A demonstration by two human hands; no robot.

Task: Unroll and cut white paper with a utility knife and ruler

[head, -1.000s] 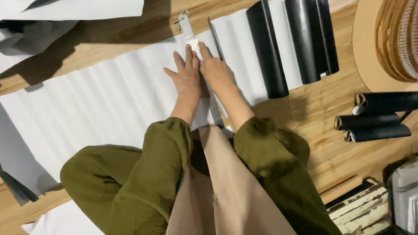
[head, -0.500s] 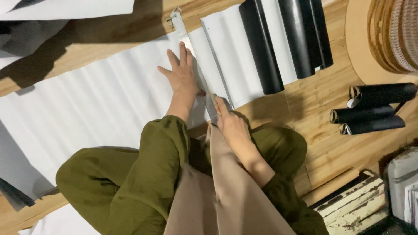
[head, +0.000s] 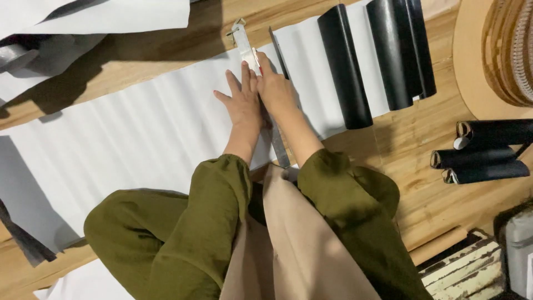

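Our left hand (head: 243, 105) and right hand (head: 276, 91) press flat, side by side, on the ruler (head: 261, 89), whose long axis runs across the paper (head: 139, 139) toward the surface's far edge.

Even soft light, sharp focus mid-frame, dark shadow on the wooden floor (head: 139, 61) upper left, faint sheen on black rolls (head: 388, 50), slight softness at corners.

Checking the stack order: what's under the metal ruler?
The metal ruler lies on the long white sheet, which lies on the wooden surface. Both hands, left hand and right hand, press on it, hiding its middle and whatever is beneath there.
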